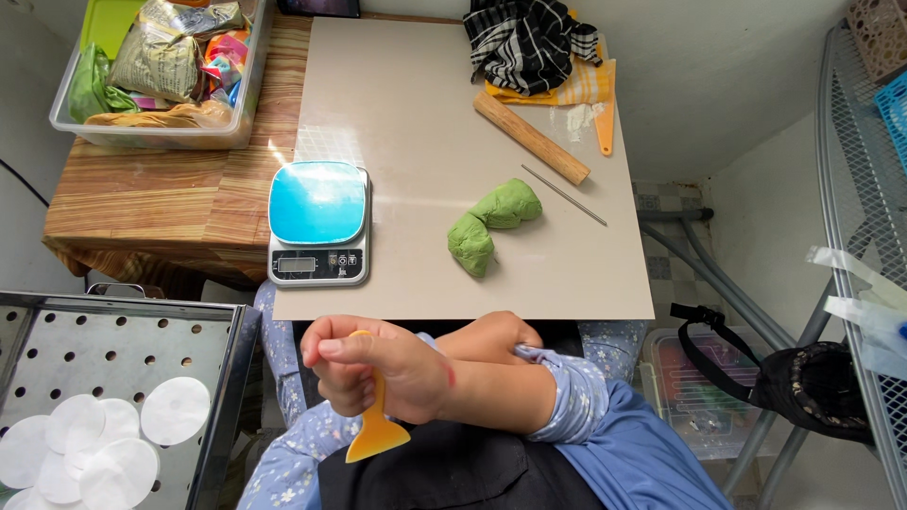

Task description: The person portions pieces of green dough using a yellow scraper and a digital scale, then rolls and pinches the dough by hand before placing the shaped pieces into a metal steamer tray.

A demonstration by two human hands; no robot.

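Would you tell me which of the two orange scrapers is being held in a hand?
The near scraper, gripped by the right hand over the lap; the other scraper lies untouched on the board's far corner.

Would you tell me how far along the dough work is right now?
Done: the green dough lies as one lump on the board. In hand: the right hand grips an orange scraper while the left hand is at its sleeve. Left: the dough looks uncut, and the scale bears nothing.

One green dough lump, one kitchen scale, one rolling pin, one thin metal rod, two orange scrapers, roughly six white paper rounds, one perforated tray
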